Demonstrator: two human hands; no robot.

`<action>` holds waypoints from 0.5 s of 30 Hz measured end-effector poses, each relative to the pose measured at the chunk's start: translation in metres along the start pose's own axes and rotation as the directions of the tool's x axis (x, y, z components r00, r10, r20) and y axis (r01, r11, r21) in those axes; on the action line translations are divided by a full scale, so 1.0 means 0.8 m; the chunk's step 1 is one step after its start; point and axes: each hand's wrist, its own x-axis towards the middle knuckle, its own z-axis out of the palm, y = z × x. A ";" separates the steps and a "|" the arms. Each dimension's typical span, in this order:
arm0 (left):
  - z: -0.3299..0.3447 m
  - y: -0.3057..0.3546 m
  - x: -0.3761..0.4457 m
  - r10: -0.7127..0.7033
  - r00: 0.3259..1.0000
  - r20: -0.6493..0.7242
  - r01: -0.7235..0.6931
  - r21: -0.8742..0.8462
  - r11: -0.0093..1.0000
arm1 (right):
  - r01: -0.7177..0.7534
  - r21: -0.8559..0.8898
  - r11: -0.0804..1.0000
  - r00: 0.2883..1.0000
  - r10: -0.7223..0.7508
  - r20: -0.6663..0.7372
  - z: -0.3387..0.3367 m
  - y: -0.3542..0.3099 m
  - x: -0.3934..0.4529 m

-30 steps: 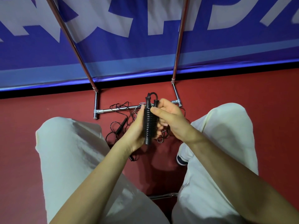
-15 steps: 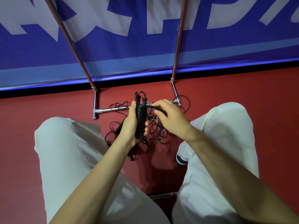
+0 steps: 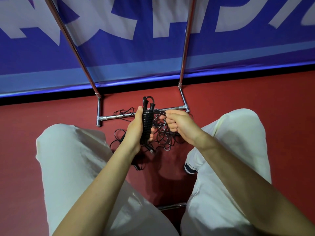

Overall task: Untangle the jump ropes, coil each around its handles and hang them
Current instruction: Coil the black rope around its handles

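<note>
A black jump rope (image 3: 147,120) is wound in tight turns around its two upright handles. My left hand (image 3: 136,128) grips this bundle from the left, thumb up along its side. My right hand (image 3: 177,124) sits just to the right, fingers curled, pinching the rope's free end, which runs taut from the top of the bundle. Beneath both hands a tangle of other black ropes (image 3: 163,138) lies on the red floor, with loops spreading left (image 3: 119,135) and a handle end (image 3: 137,166) near my left knee.
A chrome rack (image 3: 119,116) stands on the floor ahead, two uprights (image 3: 185,48) rising in front of a blue-and-white banner. My knees in pale trousers flank the ropes. A shoe (image 3: 190,166) shows by the right leg, a chrome bar (image 3: 170,206) under me.
The coiled bundle shifted left in my left hand. My right hand came off the bundle and moved right, drawing the rope's free end out taut.
</note>
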 end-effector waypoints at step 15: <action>-0.006 0.004 -0.030 -0.067 0.699 0.712 0.301 -0.208 0.931 | 0.213 0.141 0.967 0.961 -0.233 0.148 -0.007 -0.009 -0.009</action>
